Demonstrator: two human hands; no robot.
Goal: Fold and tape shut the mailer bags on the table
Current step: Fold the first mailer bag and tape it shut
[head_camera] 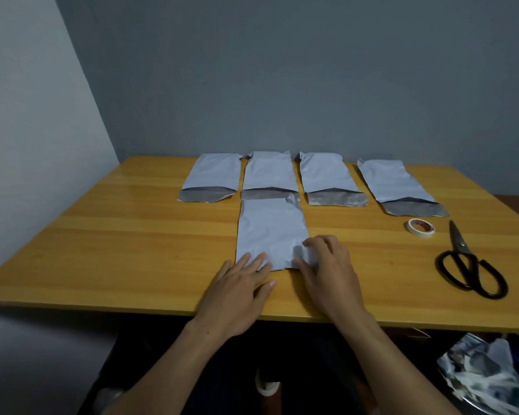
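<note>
While my left hand [237, 290] lies flat with its fingers straight and spread on the near left corner of the mailer bag [270, 232], my right hand [327, 271] curls over the near right corner and pinches the thin film between thumb and fingers. This bag is a smooth, pale grey-white plastic rectangle lying lengthwise on the glossy yellow wood-grain worktop [117, 235], its far edge overlapping the flap of a bag behind it. Four more bags [325, 173] lie side by side along the far edge, each with a dull silvery-grey flap open towards me. To my right sits a roll of cream paper tape [421, 227] with red print on its core, too small to read, and nearer me black-handled steel scissors [471, 265], closed.
</note>
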